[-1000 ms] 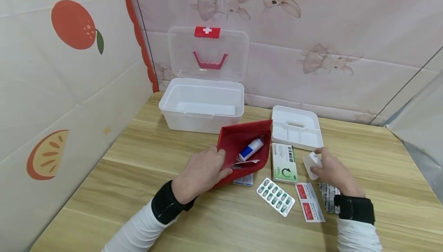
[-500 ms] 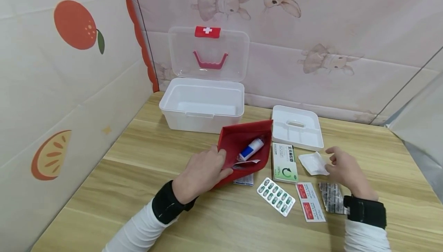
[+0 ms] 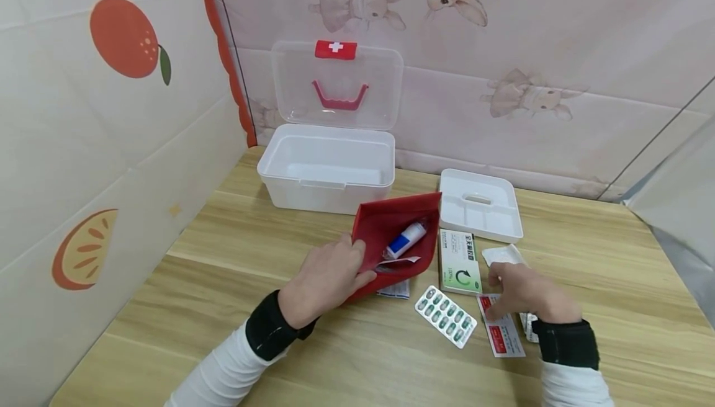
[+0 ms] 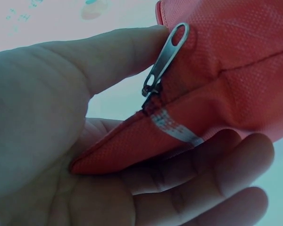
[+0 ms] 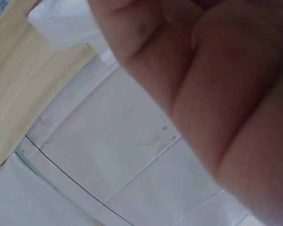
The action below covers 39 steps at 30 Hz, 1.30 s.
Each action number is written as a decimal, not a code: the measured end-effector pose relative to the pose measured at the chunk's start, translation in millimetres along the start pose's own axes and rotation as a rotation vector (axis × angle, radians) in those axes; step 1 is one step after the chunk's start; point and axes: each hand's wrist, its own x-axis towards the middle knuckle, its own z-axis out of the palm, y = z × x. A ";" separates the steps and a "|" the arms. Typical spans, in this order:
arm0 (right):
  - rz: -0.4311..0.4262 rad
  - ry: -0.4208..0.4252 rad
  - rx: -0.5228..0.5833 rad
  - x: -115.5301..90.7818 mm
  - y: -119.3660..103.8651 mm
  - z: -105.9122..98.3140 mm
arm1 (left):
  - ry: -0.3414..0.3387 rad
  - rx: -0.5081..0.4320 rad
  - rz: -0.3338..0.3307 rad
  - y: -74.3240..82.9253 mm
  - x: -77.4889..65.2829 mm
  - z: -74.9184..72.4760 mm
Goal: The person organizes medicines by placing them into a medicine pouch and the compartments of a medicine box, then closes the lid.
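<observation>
My left hand (image 3: 326, 278) grips the near left edge of a red zip pouch (image 3: 370, 227), its mouth spread wide. A white and blue tube (image 3: 406, 240) and a white packet (image 3: 398, 262) lie inside. In the left wrist view the thumb lies by the metal zipper pull (image 4: 169, 55), with the pouch's corner between thumb and fingers. My right hand (image 3: 530, 294) hovers over a red and white card (image 3: 505, 337), thumb and forefinger apart at its upper end. Behind that hand lies a white packet (image 3: 503, 254); a silvery printed packet (image 3: 529, 327) is partly hidden beneath it.
A green and white medicine box (image 3: 459, 261) and a capsule blister pack (image 3: 445, 317) lie between the hands. An open first-aid box (image 3: 326, 196) stands at the back, with a white tray insert (image 3: 481, 214) to its right. A printed packet (image 3: 395, 290) pokes out under the pouch.
My right hand has let go of the white packet, drawn back right, then moved left and nearer over the red and white card. The left hand keeps its hold on the pouch.
</observation>
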 end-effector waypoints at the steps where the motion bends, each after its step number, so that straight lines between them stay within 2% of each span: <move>1: 0.002 -0.009 -0.004 1.4 -0.5 1.9 | 0.000 -0.003 0.001 -0.1 -0.1 -0.1; 7: -0.020 -0.012 -0.001 7.6 2.6 8.6 | 0.012 -0.006 0.006 -0.6 0.2 0.1; 13: -0.057 0.022 0.007 3.2 -1.1 6.6 | 0.017 -0.003 0.008 -0.3 0.0 0.2; 18: -0.100 0.039 -0.036 -7.6 -27.7 6.4 | 0.015 0.000 0.007 -0.1 -0.2 0.3; 21: -0.094 0.028 -0.067 -11.3 -49.5 12.7 | 0.014 0.002 0.005 -0.1 -0.1 0.5; 24: -0.106 0.020 -0.128 -12.2 -68.2 23.1 | 0.012 0.003 0.004 -0.1 0.2 0.5; 27: -0.158 0.046 -0.234 -10.6 -81.3 33.6 | 0.013 0.002 0.001 -1.0 -0.3 -0.2; 31: -0.185 0.078 -0.297 -7.4 -88.5 42.8 | 0.009 -0.003 0.001 -2.7 -0.9 -1.9; 35: -0.175 0.068 -0.297 -4.7 -89.3 45.2 | -0.008 -0.023 -0.012 -5.9 -1.3 -5.4; 39: -0.179 0.046 -0.276 -2.5 -88.1 44.7 | -0.048 -0.057 -0.051 -11.6 -1.4 -10.3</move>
